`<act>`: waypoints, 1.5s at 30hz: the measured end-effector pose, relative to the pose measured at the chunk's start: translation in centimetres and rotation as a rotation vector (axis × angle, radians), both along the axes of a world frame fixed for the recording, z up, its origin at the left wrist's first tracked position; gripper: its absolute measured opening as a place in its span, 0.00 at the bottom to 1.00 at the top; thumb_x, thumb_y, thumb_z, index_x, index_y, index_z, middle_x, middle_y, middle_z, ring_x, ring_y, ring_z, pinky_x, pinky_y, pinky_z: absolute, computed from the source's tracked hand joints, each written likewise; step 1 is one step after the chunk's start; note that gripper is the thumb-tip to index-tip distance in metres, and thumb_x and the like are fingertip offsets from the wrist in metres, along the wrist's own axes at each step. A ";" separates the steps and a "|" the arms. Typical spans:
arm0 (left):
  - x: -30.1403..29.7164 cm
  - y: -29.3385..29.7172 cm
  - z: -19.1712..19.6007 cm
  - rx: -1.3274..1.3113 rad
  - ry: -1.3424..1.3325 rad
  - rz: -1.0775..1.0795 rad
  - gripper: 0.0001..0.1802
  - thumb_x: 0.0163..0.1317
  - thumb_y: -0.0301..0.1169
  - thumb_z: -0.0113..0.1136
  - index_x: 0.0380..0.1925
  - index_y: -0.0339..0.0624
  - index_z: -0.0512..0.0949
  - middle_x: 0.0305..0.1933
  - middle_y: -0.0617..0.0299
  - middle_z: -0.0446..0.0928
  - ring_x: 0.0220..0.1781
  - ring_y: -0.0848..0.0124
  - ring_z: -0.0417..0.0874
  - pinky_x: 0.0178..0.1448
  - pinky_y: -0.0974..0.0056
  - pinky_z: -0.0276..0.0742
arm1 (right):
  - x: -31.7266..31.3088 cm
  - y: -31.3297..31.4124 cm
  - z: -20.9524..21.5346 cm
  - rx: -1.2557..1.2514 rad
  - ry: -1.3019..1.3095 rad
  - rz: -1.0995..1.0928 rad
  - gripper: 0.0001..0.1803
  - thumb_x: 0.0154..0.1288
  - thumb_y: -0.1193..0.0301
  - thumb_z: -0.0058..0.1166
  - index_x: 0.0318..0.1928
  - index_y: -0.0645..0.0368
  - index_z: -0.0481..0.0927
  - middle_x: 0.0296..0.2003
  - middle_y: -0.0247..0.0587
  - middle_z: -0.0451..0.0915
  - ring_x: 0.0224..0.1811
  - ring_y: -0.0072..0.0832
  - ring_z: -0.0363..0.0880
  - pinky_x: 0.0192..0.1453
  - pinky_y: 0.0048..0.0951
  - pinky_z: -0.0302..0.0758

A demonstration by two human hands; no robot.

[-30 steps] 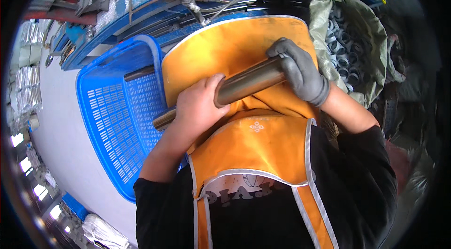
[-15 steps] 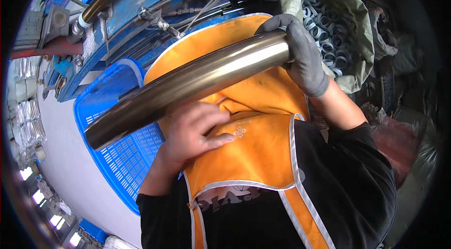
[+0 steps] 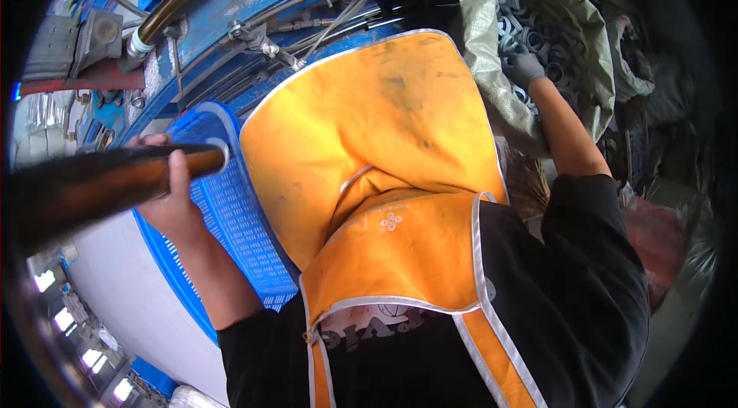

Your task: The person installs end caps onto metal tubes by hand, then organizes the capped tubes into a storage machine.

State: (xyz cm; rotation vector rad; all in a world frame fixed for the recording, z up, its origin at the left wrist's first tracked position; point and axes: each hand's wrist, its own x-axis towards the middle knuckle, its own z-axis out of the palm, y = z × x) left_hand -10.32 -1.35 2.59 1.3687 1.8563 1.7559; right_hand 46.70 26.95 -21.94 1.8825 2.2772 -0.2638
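Observation:
My bare left hand (image 3: pixel 171 204) is wrapped round a dark bronze metal tube (image 3: pixel 100 185) at the left. The tube points out past the left rim of the picture, and a pale ring (image 3: pixel 221 156) sits at its inner end. My right hand (image 3: pixel 526 69), in a grey glove, reaches down into a woven sack (image 3: pixel 480 31) at the upper right. It touches the white and grey plastic rings (image 3: pixel 550 58) piled there. Its fingertips are hidden among the rings, so whether they grip one does not show.
A blue plastic basket (image 3: pixel 246 254) stands at my left, below the tube. Ahead is a blue machine frame (image 3: pixel 223 23) with rods and fittings. Several bronze tubes with pale end rings (image 3: pixel 141 40) lie at its upper left. An orange apron (image 3: pixel 369 123) covers my lap.
The tube has swung from across my lap to the left, and my left hand has taken hold of it. My right hand has let go of it and moved into the sack.

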 end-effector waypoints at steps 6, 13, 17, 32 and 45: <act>3.3 0.3 0.3 -0.547 0.342 -0.068 0.32 0.52 0.30 0.74 0.58 0.37 0.75 0.50 0.52 0.81 0.51 0.62 0.83 0.57 0.61 0.77 | 1.7 1.6 1.2 0.047 0.262 0.069 0.19 0.66 0.58 0.56 0.40 0.63 0.84 0.49 0.59 0.81 0.52 0.56 0.78 0.59 0.45 0.74; 7.8 0.7 -0.7 -0.736 0.387 -0.427 0.33 0.49 0.29 0.73 0.57 0.36 0.74 0.49 0.46 0.82 0.52 0.56 0.85 0.56 0.60 0.78 | -10.5 -6.3 16.4 -0.390 1.741 -0.251 0.17 0.72 0.68 0.55 0.55 0.64 0.74 0.44 0.37 0.79 0.48 0.24 0.80 0.57 0.30 0.77; 9.1 0.9 -1.1 -0.827 0.344 -0.547 0.33 0.50 0.32 0.72 0.57 0.36 0.74 0.49 0.46 0.82 0.52 0.52 0.85 0.56 0.58 0.78 | -15.5 -10.6 20.3 -0.708 1.741 0.046 0.17 0.70 0.67 0.58 0.55 0.59 0.74 0.47 0.36 0.78 0.50 0.22 0.77 0.57 0.29 0.76; 10.2 -0.2 -3.6 -0.804 0.448 -0.625 0.33 0.50 0.36 0.73 0.56 0.37 0.75 0.49 0.46 0.82 0.52 0.50 0.84 0.55 0.55 0.79 | -18.5 -12.5 21.2 -0.154 1.213 0.643 0.15 0.73 0.70 0.41 0.52 0.65 0.75 0.45 0.47 0.79 0.51 0.37 0.79 0.59 0.33 0.73; 12.3 -0.8 -5.2 -0.780 0.578 -0.455 0.30 0.48 0.37 0.73 0.53 0.46 0.76 0.44 0.53 0.83 0.46 0.53 0.85 0.50 0.52 0.81 | -18.2 -13.7 20.1 -0.079 1.129 0.505 0.14 0.77 0.67 0.38 0.47 0.63 0.76 0.38 0.49 0.78 0.40 0.42 0.81 0.49 0.35 0.76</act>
